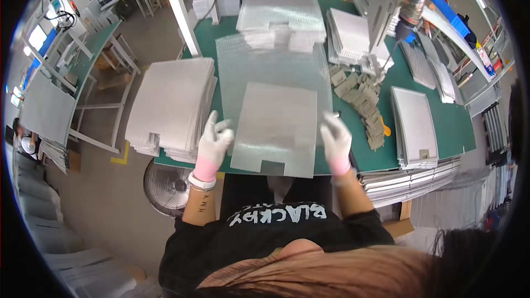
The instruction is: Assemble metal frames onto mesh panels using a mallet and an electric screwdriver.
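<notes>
A silvery mesh panel [276, 118] with a small notch in its near edge lies in front of me. It rests over a larger, see-through mesh sheet [232, 69] on the green tabletop. My left hand [216, 140], in a white glove with a pink cuff, hovers just off the panel's left side, index finger stretched out and nothing held. Off the right side is my gloved right hand [336, 139], slightly blurred, its fingers apart and also holding nothing. Neither hand appears to touch the panel.
Stacks of similar panels stand left [171, 96], at the back [281, 14] and right [415, 124]. Small grey-beige plates [361, 102] lie heaped right of the mesh. An orange-and-black power tool [413, 0] hangs above the back right. A floor fan [165, 187] stands below left.
</notes>
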The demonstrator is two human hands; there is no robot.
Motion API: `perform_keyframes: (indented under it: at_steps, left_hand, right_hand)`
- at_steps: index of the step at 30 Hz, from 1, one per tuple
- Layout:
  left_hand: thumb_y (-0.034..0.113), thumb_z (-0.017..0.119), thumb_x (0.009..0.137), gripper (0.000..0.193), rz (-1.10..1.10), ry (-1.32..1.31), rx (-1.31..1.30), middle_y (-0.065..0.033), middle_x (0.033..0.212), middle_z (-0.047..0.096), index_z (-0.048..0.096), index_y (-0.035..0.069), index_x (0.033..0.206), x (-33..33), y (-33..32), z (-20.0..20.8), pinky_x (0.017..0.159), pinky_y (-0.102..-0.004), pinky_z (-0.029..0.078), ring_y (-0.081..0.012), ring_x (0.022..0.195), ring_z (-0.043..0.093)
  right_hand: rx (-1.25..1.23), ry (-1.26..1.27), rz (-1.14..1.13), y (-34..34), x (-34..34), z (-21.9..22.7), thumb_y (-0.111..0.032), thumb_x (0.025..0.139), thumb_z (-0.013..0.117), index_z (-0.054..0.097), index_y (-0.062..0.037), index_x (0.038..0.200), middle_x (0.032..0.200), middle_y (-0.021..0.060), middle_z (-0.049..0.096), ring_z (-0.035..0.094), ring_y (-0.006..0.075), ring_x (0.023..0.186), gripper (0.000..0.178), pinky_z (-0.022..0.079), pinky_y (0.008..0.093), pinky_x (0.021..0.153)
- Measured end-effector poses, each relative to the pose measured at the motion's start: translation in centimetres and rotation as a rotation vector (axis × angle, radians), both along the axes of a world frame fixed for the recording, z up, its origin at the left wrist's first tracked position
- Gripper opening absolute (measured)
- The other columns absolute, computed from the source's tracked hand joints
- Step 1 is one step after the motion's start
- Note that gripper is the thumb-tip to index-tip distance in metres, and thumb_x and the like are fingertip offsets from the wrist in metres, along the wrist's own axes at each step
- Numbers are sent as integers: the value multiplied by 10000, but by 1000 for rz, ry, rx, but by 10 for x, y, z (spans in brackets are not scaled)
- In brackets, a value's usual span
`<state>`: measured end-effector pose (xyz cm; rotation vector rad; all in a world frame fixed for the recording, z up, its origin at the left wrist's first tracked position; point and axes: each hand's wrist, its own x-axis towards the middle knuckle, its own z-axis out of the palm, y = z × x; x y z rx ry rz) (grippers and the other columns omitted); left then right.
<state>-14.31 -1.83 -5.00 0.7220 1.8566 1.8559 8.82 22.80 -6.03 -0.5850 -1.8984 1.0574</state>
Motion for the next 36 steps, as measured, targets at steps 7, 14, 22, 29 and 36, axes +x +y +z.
perform_keyframes:
  at_steps: [7, 14, 22, 29, 36]
  left_hand:
    - [156, 755, 798, 671, 45, 523, -589, -117, 957, 650, 473, 6, 1388, 35, 3, -37, 694, -344, 525, -264, 759, 636]
    - [172, 730, 826, 601, 17, 800, -599, -160, 1038, 654, 496, 42, 1364, 27, 10, -54, 771, -427, 521, -358, 891, 647]
    - [181, 708, 841, 487, -7, 901, -604, -163, 1047, 658, 557, 34, 1280, 20, 15, -73, 773, -437, 520, -352, 897, 651]
    - [190, 701, 848, 439, -27, 913, -557, -162, 1066, 653, 590, 33, 1243, 14, 14, -80, 778, -430, 523, -350, 914, 651]
    - [213, 714, 833, 492, -83, 770, -634, -167, 1156, 618, 581, 75, 1287, 10, 19, -77, 837, -440, 511, -351, 974, 635]
  right_hand:
    - [-91, -342, -95, -68, 41, -31, -22, 825, 685, 680, -4, 1129, 1064, 119, 677, 638, 174, 812, 305, 523, 265, 729]
    - [-16, -358, -168, -73, 41, -56, -59, 822, 697, 689, -12, 1097, 1041, 167, 685, 667, 307, 959, 279, 537, 347, 839]
    - [168, -430, -179, -67, 35, -66, -88, 838, 693, 679, -16, 1106, 1062, 170, 682, 657, 323, 1004, 278, 536, 375, 873]
    - [215, -504, -167, -67, 35, -66, -124, 852, 687, 650, -40, 1147, 1090, 153, 661, 651, 324, 992, 309, 548, 385, 836]
    - [110, -623, -150, -63, 33, -46, -155, 865, 669, 652, -66, 1172, 1022, 163, 641, 634, 343, 934, 319, 533, 395, 821]
